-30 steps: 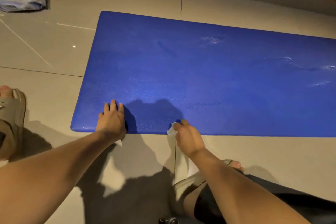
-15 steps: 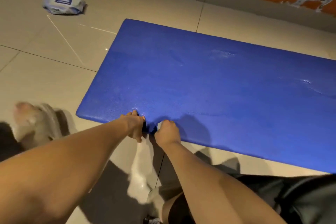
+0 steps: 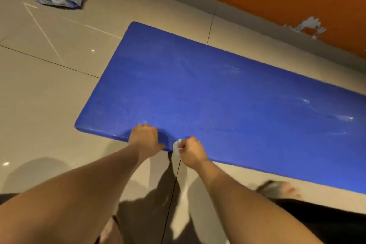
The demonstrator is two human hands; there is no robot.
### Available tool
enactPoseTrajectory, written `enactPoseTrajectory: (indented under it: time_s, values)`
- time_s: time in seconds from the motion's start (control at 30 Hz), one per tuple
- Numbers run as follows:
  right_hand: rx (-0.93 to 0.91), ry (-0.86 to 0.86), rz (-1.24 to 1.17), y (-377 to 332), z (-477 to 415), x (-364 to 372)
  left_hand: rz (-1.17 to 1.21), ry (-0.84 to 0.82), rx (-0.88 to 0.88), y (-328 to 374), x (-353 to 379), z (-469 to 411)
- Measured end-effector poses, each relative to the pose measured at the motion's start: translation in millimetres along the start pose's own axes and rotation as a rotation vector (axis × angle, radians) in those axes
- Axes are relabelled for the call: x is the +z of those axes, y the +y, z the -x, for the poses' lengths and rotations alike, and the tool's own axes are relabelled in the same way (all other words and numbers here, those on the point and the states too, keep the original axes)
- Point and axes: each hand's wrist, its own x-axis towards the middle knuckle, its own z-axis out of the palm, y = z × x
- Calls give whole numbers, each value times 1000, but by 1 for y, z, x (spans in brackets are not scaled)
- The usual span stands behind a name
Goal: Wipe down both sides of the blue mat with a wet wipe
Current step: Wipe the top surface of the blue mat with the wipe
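Blue mat [image 3: 198, 89] flat on floor [image 3: 49, 95], top streaked wet. Left hand [image 3: 145, 137], flat a second ago, now grips mat's near edge; right hand [image 3: 192, 149] beside it clutches wet wipe [image 3: 176, 145]. Flip likely next.

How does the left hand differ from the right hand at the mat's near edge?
The left hand grips the near edge of the blue mat; the right hand clutches a crumpled wet wipe. The left hand lies nearer the mat's corner than the right hand. Both meet that edge.

Dim warm light casts soft shadows on glinting floor [image 3: 49, 105]; foot [image 3: 281, 189] blurred.
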Motion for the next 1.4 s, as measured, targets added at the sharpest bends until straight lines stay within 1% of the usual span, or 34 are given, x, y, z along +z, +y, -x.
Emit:
enactPoseTrajectory:
  time_s: [0.1,0.17,0.27,0.3,0.37,0.43,0.47,0.53,0.6,0.67,0.73,0.8,0.87,0.9,0.93,1.0,1.07,1.17,1.27,1.3,1.37,1.4]
  values:
    - [27,30,2,32,8,-8,92,170,10,20,25,10]
    - [74,121,-12,66,16,-17,181,242,-3,36,40,15]
    - [192,281,-157,113,24,-17,315,310,-68,44,48,16]
    - [228,320,-213,117,24,-14,333,327,-70,43,49,17]
    - [226,379,-331,109,19,-3,347,358,-75,47,47,21]
    - [157,352,-415,85,12,6,379,373,-64,59,47,29]
    - [120,305,-431,72,9,11,434,358,-47,70,47,33]
    - [78,215,-468,50,8,13,613,281,-25,97,44,41]
    - [89,146,-565,45,3,11,778,228,-69,120,43,42]
    - [129,67,-645,57,-3,3,824,224,-122,132,49,36]
    - [109,65,-570,74,-5,-14,732,240,-116,140,57,31]
    - [89,135,-411,99,-7,-38,677,252,-140,143,62,26]
    - [107,207,-125,131,-9,-64,686,305,-190,146,63,24]
    - [131,213,47,150,-12,-77,706,337,-213,145,63,24]
    - [167,190,200,169,-14,-90,715,356,-232,145,63,24]
    - [240,42,395,200,-17,-107,711,365,-274,145,66,25]
    - [249,-106,432,220,-21,-110,702,388,-328,150,69,25]
    - [210,-142,450,226,-28,-110,735,434,-344,174,67,28]
    - [192,-169,501,220,-33,-114,801,437,-277,212,69,32]
    - [180,-178,531,219,-33,-116,778,422,-250,228,70,32]
    - [138,-205,597,220,-35,-120,768,466,-176,259,73,31]
    - [109,-223,637,221,-36,-123,817,464,-144,273,77,28]
